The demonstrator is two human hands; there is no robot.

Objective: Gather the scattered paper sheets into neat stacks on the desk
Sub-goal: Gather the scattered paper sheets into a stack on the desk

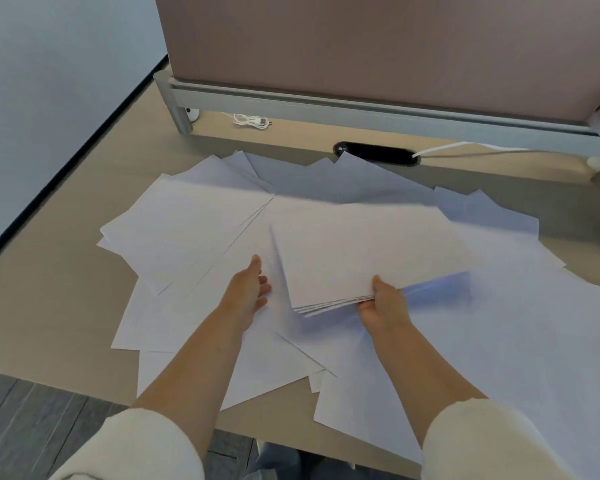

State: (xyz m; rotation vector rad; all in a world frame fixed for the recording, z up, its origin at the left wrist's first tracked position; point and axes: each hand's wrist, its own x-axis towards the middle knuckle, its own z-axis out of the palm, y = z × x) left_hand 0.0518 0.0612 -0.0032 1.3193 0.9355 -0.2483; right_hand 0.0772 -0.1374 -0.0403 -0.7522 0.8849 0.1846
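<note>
Holding a thin stack [371,251] by its near edge in the right grip [381,308], long side slanting away rightward above loose sheets [187,220] spread across the table [49,289], with the left grip [248,289] open just left of it.

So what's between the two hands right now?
Head view: the held stack, gripped by the right hand, has its near corner reaching toward the left hand; loose sheets cover the desk beneath.
</note>
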